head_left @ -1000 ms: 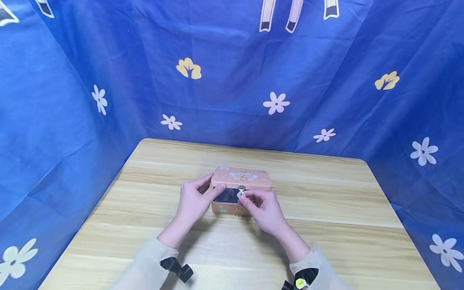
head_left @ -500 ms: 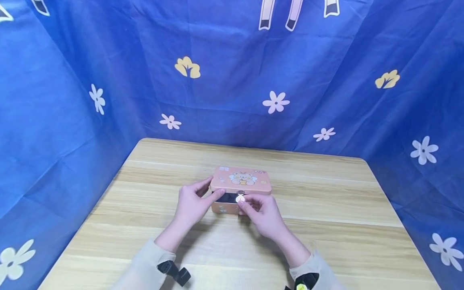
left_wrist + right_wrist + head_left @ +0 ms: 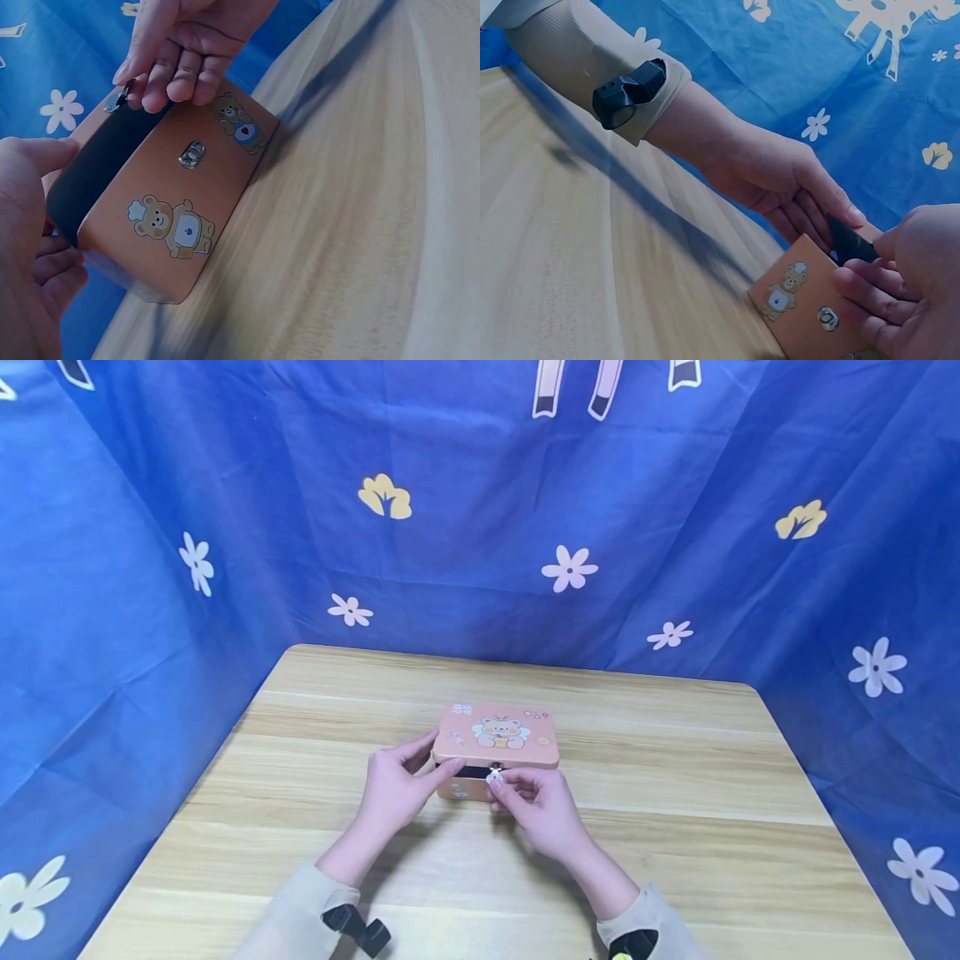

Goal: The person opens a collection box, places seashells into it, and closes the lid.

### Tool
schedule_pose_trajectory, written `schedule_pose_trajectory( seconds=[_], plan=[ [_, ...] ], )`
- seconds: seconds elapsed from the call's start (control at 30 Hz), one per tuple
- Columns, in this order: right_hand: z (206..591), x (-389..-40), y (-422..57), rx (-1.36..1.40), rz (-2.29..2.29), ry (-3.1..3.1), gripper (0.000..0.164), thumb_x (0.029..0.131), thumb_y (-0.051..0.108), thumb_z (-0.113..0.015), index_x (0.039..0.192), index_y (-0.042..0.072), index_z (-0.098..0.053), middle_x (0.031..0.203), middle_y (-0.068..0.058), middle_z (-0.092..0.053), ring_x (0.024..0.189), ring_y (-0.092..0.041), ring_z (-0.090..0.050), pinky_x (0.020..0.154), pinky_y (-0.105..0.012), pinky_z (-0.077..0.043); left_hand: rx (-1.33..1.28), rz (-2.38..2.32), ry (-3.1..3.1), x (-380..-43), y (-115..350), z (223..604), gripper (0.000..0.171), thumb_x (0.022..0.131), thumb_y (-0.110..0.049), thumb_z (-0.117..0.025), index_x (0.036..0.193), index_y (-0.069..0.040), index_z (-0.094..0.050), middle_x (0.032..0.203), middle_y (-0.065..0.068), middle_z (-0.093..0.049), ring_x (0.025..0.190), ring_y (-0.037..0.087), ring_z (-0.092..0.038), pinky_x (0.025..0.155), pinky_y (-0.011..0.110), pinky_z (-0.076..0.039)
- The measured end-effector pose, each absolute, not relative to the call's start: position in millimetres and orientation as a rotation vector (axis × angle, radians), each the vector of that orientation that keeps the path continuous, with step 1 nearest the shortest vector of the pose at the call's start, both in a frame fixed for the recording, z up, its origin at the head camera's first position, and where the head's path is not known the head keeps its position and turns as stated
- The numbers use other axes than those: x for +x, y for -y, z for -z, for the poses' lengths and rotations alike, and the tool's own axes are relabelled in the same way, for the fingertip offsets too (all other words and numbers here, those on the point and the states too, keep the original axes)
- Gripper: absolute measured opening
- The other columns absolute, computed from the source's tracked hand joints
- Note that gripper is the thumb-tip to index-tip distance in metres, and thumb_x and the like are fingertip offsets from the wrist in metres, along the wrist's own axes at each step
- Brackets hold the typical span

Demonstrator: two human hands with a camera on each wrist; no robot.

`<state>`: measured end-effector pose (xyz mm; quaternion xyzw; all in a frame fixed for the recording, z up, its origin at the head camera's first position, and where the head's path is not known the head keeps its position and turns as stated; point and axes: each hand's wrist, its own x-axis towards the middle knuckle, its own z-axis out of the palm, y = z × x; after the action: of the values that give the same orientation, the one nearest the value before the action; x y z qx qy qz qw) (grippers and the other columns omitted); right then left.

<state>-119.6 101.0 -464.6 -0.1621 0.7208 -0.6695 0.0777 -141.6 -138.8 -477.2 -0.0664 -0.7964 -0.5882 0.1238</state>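
Observation:
A pink tin box [image 3: 465, 790] with bear pictures rests on the table, its lid [image 3: 498, 732] raised a little and a dark gap along the front. My left hand [image 3: 393, 783] holds the lid's left end, thumb on the front edge and other fingers around the side. At the lid's front middle, my right hand [image 3: 545, 810] pinches the metal clasp [image 3: 116, 99] between thumb and forefinger. In the left wrist view the matching metal catch [image 3: 193, 154] shows on the box's front wall, between two printed bears. The inside of the box is in shadow.
The light wood-grain table [image 3: 712, 793] spreads out around the box. Blue cloth [image 3: 480, 527] printed with flowers hangs behind the table and at both sides. Black wrist-worn devices [image 3: 356, 928] sit on the beige sleeves [image 3: 300, 910].
The lid has come down toward the box, narrowing the front gap. Both hands keep their hold, and the right hand has lowered slightly with the clasp.

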Motion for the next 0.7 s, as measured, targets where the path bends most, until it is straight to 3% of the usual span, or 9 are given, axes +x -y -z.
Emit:
schedule_pose_trajectory(
  seconds=[0.3, 0.5, 0.7],
  plan=[
    [472.2, -119.6, -100.5, -0.514, 2.010, -2.156, 0.021, 0.103, 0.006, -0.069, 0.107, -0.015, -0.072, 0.098, -0.032, -0.073, 0.086, -0.049, -0.073, 0.083, -0.047, -0.064, -0.204, 1.736, 2.303, -140.2, 139.1, 481.1, 0.067, 0.081, -0.032, -0.095, 0.134, 0.002, -0.070, 0.128, 0.020, -0.070, 0.117, 0.032, -0.070, 0.095, 0.034, -0.057],
    [476.2, -118.8, -99.9, -0.508, 2.007, -2.150, 0.024, 0.104, 0.009, -0.069, 0.104, -0.015, -0.072, 0.096, -0.032, -0.073, 0.084, -0.049, -0.074, 0.082, -0.051, -0.063, -0.223, 1.738, 2.293, -140.2, 139.6, 485.6, 0.067, 0.080, -0.030, -0.096, 0.133, 0.003, -0.069, 0.128, 0.020, -0.070, 0.117, 0.031, -0.070, 0.093, 0.029, -0.057],
    [480.5, -118.1, -99.4, -0.471, 1.997, -2.152, 0.022, 0.103, 0.008, -0.070, 0.106, -0.014, -0.072, 0.096, -0.031, -0.073, 0.085, -0.051, -0.073, 0.081, -0.042, -0.065, -0.245, 1.732, 2.288, -140.4, 140.6, 490.9, 0.070, 0.079, -0.031, -0.097, 0.132, 0.005, -0.069, 0.127, 0.021, -0.070, 0.117, 0.032, -0.070, 0.092, 0.028, -0.057]
  ],
)
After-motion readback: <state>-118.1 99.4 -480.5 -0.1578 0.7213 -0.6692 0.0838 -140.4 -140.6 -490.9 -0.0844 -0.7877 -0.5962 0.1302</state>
